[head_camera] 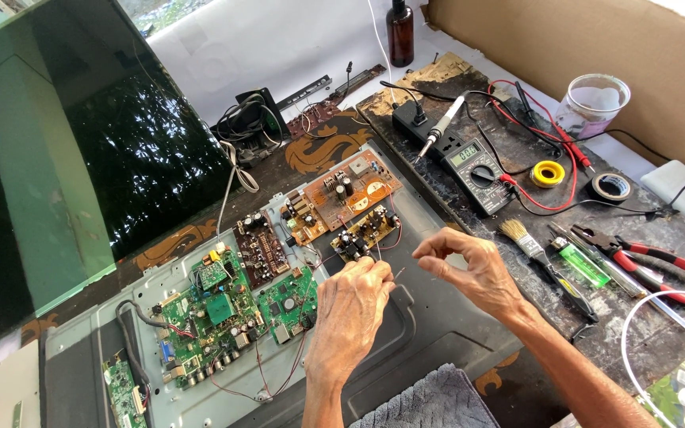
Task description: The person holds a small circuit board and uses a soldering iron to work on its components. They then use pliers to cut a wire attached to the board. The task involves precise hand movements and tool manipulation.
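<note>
Currently, person's left hand [352,309] & right hand [469,265] are pinching a thin wire [394,273], fingers closed, beside small brown circuit board [365,231]; wire isn't attached yet.

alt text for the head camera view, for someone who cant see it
A person's left hand and right hand pinch thin wires above a small circuit board on a metal chassis that carries more boards. To the right lie a multimeter, soldering iron, brush and red-handled pliers.
</note>
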